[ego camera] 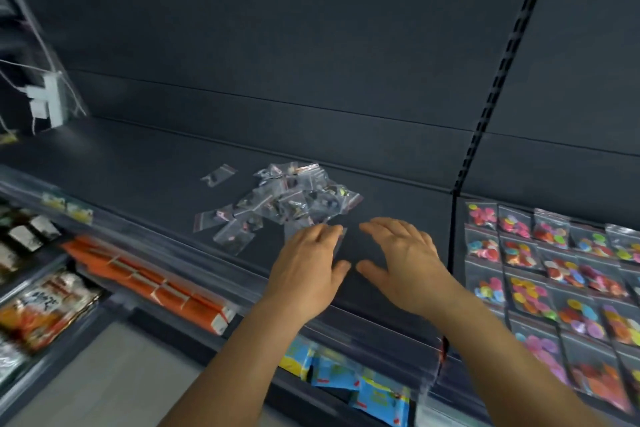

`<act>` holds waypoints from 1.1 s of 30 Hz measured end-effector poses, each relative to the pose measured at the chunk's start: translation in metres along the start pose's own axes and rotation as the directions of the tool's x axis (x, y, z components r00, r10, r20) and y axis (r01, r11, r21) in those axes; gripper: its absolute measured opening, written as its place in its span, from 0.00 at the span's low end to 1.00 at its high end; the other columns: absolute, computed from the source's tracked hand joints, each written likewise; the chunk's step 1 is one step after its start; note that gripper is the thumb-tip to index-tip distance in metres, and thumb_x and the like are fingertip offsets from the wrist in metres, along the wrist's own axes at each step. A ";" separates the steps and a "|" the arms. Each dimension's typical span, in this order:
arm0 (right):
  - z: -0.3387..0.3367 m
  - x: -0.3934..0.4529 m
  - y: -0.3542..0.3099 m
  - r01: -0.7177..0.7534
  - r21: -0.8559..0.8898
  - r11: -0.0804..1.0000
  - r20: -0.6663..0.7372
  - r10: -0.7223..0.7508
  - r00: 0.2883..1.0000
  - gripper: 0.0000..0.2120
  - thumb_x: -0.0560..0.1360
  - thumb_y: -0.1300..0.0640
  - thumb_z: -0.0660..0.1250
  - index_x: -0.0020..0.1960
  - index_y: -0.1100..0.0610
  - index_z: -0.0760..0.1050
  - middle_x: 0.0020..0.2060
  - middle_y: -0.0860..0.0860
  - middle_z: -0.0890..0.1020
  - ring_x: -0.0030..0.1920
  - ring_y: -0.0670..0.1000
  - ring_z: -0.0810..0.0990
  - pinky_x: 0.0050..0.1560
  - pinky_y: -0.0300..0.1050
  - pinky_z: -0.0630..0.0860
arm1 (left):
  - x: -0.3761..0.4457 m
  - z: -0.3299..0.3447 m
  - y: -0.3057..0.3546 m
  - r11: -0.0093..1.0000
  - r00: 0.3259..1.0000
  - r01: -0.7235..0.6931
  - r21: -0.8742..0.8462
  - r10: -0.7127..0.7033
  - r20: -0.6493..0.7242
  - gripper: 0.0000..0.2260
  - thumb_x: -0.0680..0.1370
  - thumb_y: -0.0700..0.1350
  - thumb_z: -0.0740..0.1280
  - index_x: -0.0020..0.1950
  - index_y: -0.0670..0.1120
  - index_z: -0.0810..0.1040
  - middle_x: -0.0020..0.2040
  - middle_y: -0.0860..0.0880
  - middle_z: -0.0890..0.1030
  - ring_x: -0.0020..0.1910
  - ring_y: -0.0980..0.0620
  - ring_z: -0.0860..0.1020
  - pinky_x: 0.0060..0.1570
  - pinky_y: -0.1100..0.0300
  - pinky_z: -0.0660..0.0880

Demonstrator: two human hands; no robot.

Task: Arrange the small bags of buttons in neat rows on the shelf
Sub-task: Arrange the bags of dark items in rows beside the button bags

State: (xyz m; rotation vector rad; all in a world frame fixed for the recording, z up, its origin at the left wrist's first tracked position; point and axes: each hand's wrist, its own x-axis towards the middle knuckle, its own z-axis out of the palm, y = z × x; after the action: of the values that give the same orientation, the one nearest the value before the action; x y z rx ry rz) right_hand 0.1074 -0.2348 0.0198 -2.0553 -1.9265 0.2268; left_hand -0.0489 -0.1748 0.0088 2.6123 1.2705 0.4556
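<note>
A loose heap of small clear zip bags of dark buttons [287,199] lies in the middle of the dark shelf [138,170]. One bag [219,175] lies apart to the left of the heap. My left hand [310,267] rests palm down just in front of the heap, its fingertips over a clear bag [341,243] at the heap's near edge. My right hand [403,258] hovers palm down beside it, fingers spread, nothing in it. The view is blurred, so I cannot see if the left fingers pinch the bag.
Rows of bags with bright coloured buttons [554,270] fill the shelf section to the right, beyond a black slotted upright [485,121]. Orange packs [149,282] and snack packets [41,308] sit on lower shelves at left. Blue packets [349,378] hang below the shelf's front edge.
</note>
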 end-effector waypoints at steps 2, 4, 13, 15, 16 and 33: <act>0.004 0.016 -0.008 0.002 0.003 1.000 0.005 -0.002 1.000 0.29 0.76 0.43 0.61 0.74 0.47 0.57 0.73 0.45 0.61 0.73 0.48 0.56 0.72 0.49 0.51 | 0.005 0.000 -0.016 1.000 1.000 0.028 -0.002 -0.028 0.005 0.26 0.79 0.53 0.61 0.75 0.48 0.60 0.71 0.50 0.66 0.70 0.50 0.63 0.69 0.56 0.61; 0.008 0.031 -0.012 0.008 0.015 1.000 0.009 -0.008 1.000 0.28 0.76 0.44 0.61 0.73 0.47 0.59 0.72 0.45 0.63 0.72 0.49 0.58 0.71 0.49 0.52 | 0.010 0.001 -0.032 0.998 0.998 0.066 -0.007 -0.065 0.002 0.25 0.79 0.52 0.61 0.75 0.48 0.60 0.71 0.50 0.67 0.70 0.50 0.64 0.69 0.54 0.62; 0.033 0.079 -0.019 -0.131 0.015 0.991 0.139 0.128 0.982 0.24 0.74 0.45 0.65 0.67 0.53 0.68 0.64 0.53 0.71 0.65 0.55 0.67 0.63 0.45 0.67 | 0.028 0.013 -0.066 0.978 0.978 0.206 -0.025 -0.205 0.036 0.24 0.80 0.51 0.59 0.75 0.48 0.59 0.72 0.49 0.66 0.69 0.48 0.63 0.68 0.54 0.62; 0.039 0.085 -0.020 -0.167 0.000 0.986 0.172 0.165 0.971 0.25 0.73 0.45 0.67 0.66 0.55 0.68 0.63 0.54 0.71 0.64 0.56 0.67 0.61 0.45 0.68 | 0.033 0.014 -0.070 0.976 0.975 0.215 -0.033 -0.213 0.066 0.26 0.80 0.51 0.61 0.76 0.48 0.57 0.73 0.49 0.63 0.71 0.48 0.61 0.69 0.54 0.60; 0.041 0.087 -0.021 -0.186 0.007 0.983 0.184 0.181 0.966 0.26 0.72 0.46 0.67 0.66 0.55 0.68 0.62 0.54 0.71 0.63 0.57 0.68 0.60 0.46 0.68 | 0.034 0.014 -0.072 0.973 0.972 0.225 -0.048 -0.220 0.079 0.27 0.79 0.51 0.62 0.76 0.49 0.56 0.74 0.49 0.63 0.71 0.48 0.60 0.69 0.54 0.59; 0.034 0.085 -0.016 -0.259 0.395 0.882 0.158 0.213 0.964 0.12 0.73 0.59 0.66 0.55 0.51 0.74 0.35 0.43 0.73 0.37 0.45 0.74 0.35 0.35 0.68 | 0.037 0.006 -0.066 0.816 0.940 0.328 -0.476 -0.332 0.079 0.08 0.72 0.44 0.71 0.46 0.52 0.73 0.42 0.56 0.76 0.37 0.59 0.76 0.33 0.67 0.70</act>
State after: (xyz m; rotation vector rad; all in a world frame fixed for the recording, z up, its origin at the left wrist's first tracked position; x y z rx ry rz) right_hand 0.0882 -0.1458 0.0016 -2.0077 -1.5096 0.7520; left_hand -0.0734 -0.1053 -0.0105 1.9311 1.3653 0.6242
